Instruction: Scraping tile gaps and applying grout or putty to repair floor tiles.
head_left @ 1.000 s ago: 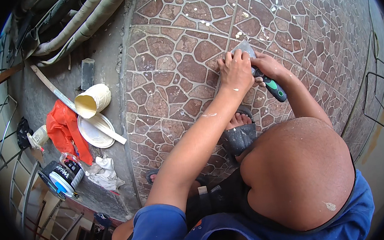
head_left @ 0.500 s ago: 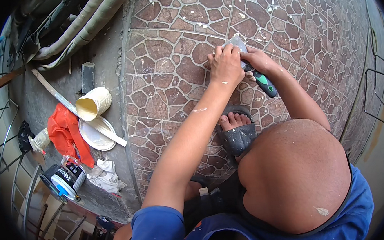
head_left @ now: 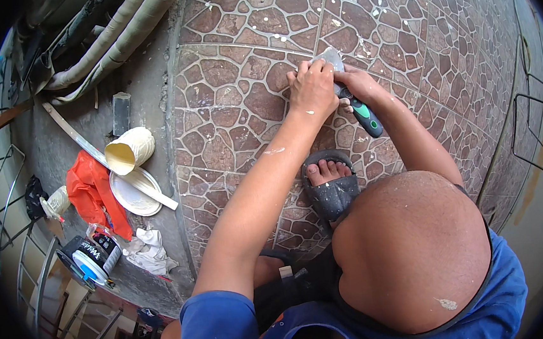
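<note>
A putty knife [head_left: 365,117] with a black and green handle and a wide metal blade lies between my hands, over the stone-patterned tiles. My left hand [head_left: 313,88] curls its fingers over the blade, hiding most of it. From the other side, my right hand [head_left: 360,86] grips the knife near where blade and handle meet. The handle's butt end sticks out below both hands, toward my foot. Whitish smears mark both forearms. Whatever lies under my left fingers is hidden.
At the left, a cream-coated tub [head_left: 131,150] lies on its side by a white lid [head_left: 134,194] with a stick across it. Nearby are an orange plastic bag [head_left: 91,184], a white rag [head_left: 150,250], a black container [head_left: 93,257] and thick pipes [head_left: 118,41]. My sandalled foot [head_left: 331,187] stands below the hands.
The view has shifted slightly, so most things sit a little differently in it. Both hands keep nearly the same hold on the putty knife.
</note>
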Demonstrator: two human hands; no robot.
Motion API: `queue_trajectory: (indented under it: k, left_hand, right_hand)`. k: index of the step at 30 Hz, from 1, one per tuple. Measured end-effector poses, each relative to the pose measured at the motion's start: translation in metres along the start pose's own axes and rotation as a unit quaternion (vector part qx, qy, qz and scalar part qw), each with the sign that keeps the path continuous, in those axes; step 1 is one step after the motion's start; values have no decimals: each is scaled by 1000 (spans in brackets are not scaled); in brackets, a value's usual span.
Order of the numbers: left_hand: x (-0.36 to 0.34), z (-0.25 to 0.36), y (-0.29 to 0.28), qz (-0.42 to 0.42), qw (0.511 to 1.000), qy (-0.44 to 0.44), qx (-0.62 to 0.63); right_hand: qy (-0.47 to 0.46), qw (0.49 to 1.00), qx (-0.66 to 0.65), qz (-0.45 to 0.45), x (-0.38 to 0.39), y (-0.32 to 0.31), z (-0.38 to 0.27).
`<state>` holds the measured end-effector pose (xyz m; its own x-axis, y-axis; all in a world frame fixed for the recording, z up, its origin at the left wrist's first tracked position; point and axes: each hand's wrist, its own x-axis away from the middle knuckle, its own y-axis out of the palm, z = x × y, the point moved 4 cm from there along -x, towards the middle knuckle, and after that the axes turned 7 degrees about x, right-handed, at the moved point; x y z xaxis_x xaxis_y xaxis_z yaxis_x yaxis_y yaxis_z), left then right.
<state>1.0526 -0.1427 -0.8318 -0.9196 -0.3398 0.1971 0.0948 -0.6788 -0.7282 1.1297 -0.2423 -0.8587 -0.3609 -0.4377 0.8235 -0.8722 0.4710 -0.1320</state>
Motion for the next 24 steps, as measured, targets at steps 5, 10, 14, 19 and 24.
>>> queue_trajectory:
  k: [5, 10, 14, 19, 24]
  left_hand:
    - [6, -2, 4, -6, 1000, -3, -20]
    - [4, -4, -1, -26, 1000, -14, -12]
    - [4, 2, 2, 9, 1000, 5, -7]
    - [16, -2, 0, -41, 999, -2, -16]
    - [54, 6, 1, -27, 999, 0, -27]
  right_hand:
    - [0, 1000, 12, 10, 5, 3, 1]
    - [7, 999, -35, -6, 10, 11, -1]
    - [-15, 998, -58, 0, 3, 3, -4]
    - [13, 999, -23, -28, 17, 19, 4]
    - [-104, 995, -1, 11, 32, 33, 27]
